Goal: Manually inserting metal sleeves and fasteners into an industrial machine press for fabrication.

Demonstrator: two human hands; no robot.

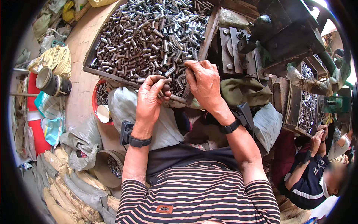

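Observation:
My left hand (pixel 151 98) is closed over the near edge of a shallow tray (pixel 108 75), with a small metal tube (pixel 167 80) pinched between thumb and fingers. Its curled lower fingers may hold more tubes, but that is hard to make out. To its right, my right hand (pixel 204 80) is raised near the tray's corner, thumb and forefinger pressed together. Whatever lies between those fingertips is hidden. A heap of short metal tubes (pixel 130 48) fills the tray, brownish at left and shinier at right.
A dark press-like machine (pixel 233 50) stands right of the tray. By my left side are a red basin (pixel 95 98) and a bucket (pixel 100 168) of metal pieces. Stacked sacks (pixel 69 194) lie lower left. At far right a co-worker (pixel 309 183) sits beside another tray (pixel 294 108).

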